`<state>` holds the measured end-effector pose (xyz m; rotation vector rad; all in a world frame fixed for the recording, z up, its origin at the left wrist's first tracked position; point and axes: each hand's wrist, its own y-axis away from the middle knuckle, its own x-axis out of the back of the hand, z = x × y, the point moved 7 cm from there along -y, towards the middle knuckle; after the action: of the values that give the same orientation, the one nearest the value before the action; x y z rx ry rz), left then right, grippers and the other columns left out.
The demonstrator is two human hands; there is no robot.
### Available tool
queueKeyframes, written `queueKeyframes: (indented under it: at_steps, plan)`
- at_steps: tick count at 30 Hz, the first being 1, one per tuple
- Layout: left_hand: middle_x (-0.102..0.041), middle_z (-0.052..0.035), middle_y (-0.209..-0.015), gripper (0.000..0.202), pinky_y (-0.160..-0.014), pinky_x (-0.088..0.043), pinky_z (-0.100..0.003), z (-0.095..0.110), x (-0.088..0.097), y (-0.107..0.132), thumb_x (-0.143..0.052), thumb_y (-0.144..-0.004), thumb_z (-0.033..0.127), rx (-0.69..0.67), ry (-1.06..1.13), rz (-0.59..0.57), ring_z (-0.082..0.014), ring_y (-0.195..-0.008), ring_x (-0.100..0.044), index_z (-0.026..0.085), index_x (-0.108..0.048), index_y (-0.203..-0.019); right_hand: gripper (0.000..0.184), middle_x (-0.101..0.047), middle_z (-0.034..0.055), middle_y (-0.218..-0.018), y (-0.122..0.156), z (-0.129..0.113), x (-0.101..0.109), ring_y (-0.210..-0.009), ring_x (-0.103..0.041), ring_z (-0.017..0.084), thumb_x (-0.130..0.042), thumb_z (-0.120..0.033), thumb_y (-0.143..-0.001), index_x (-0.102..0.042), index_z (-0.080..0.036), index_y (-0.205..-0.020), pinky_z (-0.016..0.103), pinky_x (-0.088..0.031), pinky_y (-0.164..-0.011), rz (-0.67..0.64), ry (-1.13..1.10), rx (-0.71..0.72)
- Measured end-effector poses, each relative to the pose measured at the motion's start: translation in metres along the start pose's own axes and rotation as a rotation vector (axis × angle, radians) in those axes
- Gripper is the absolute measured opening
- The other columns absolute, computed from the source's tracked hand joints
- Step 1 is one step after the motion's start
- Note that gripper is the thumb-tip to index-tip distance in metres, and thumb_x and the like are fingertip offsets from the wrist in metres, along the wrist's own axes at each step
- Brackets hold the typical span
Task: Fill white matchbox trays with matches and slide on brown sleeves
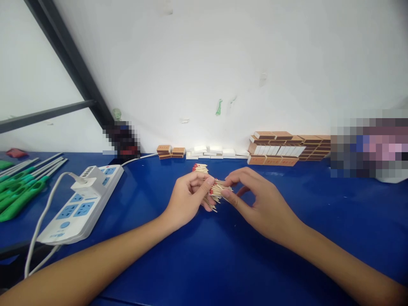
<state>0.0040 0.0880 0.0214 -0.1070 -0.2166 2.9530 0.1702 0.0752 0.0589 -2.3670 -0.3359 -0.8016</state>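
Bundle of matchsticks (pixel 218 190): thin pale wooden sticks, a few red heads showing at the far end, ends uneven and splayed toward the near side. It is held low over the middle of the table, between both hands.

Left hand (pixel 188 197): curled closed around the bundle, thumb pressed across the top, fingers wrapped beneath.

Right hand (pixel 256 205): thumb and forefinger pinched on the bundle's right end, the other fingers bent loosely behind. Both forearms come in from the near edge.

Just beyond the left hand, a second small heap of red-tipped matches (pixel 200 168) lies on the table, apart from the held bundle.

Along the wall:
- a few brown matchboxes (pixel 171 151) to the left
- a row of white inner trays (pixel 216 151) in the middle
- a larger stacked pile of brown boxes (pixel 287 148) with white trays leaning in it, to the right

None of these stands between the hands and the bundle.

Left side: a white power strip (pixel 83 203) with blue sockets, one white plug in and its cable trailing off the near edge. Further left, a row of green-handled tools (pixel 19 191) lies side by side.

Two patches, one behind the strip and one at far right, are blurred and cannot be read.

Surface: blue table (pixel 204 259), smooth. Behind it is a white wall (pixel 223 63) with small marks. A black metal frame (pixel 68 57) slants across the upper left.
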Motion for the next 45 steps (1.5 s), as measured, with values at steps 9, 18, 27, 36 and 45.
queueKeyframes:
  at_steps: [9, 18, 27, 36, 45]
  plan:
    - [-0.070, -0.0027, -0.065, 0.044, -0.045, -0.059, -0.022, -0.001, 0.001, -0.001, -0.078, -0.088, 0.054, 0.032, 0.005, 0.025, -0.0143, -0.050, -0.068, 0.012, -0.070, -0.098, 0.012, -0.067, 0.0066, -0.104, -0.002, 0.003, -0.003, -0.090, -0.065, 0.020, -0.059, -0.029, -0.102, -0.068, -0.024, -0.095, 0.034, -0.059, -0.073, -0.044, -0.004, -0.022]
    - [-0.070, -0.0027, -0.064, 0.045, -0.045, -0.059, -0.022, 0.001, 0.000, 0.000, -0.077, -0.089, 0.055, 0.032, 0.005, 0.011, -0.0137, -0.049, -0.068, 0.012, -0.070, -0.099, 0.012, -0.066, 0.0067, -0.105, -0.001, 0.003, -0.003, -0.087, -0.065, 0.019, -0.059, -0.032, -0.103, -0.068, -0.024, -0.101, 0.033, -0.058, -0.070, -0.033, 0.000, -0.022]
    - [-0.070, -0.0019, -0.064, 0.047, -0.045, -0.059, -0.024, -0.001, 0.001, -0.001, -0.078, -0.087, 0.057, 0.043, 0.021, 0.013, -0.0160, -0.049, -0.070, 0.013, -0.067, -0.099, 0.014, -0.064, 0.0088, -0.114, -0.001, -0.004, -0.004, -0.099, -0.066, 0.022, -0.059, -0.034, -0.103, -0.071, -0.027, -0.104, 0.037, -0.062, -0.077, -0.047, -0.049, 0.049]
    - [-0.070, -0.0024, -0.062, 0.046, -0.044, -0.057, -0.021, 0.002, -0.002, 0.000, -0.077, -0.087, 0.056, 0.065, 0.038, 0.000, -0.0149, -0.047, -0.069, 0.012, -0.068, -0.098, 0.016, -0.067, 0.0061, -0.105, -0.001, 0.006, -0.007, -0.088, -0.066, 0.019, -0.063, -0.038, -0.101, -0.070, -0.025, -0.097, 0.034, -0.060, -0.072, -0.021, -0.169, -0.108]
    - [-0.071, -0.0023, -0.063, 0.045, -0.044, -0.057, -0.020, 0.000, -0.001, -0.001, -0.078, -0.088, 0.055, 0.063, 0.037, -0.003, -0.0135, -0.046, -0.068, 0.012, -0.069, -0.097, 0.019, -0.068, 0.0062, -0.106, -0.002, 0.012, -0.004, -0.090, -0.066, 0.019, -0.063, -0.041, -0.100, -0.069, -0.024, -0.095, 0.034, -0.058, -0.073, 0.029, -0.144, -0.147]
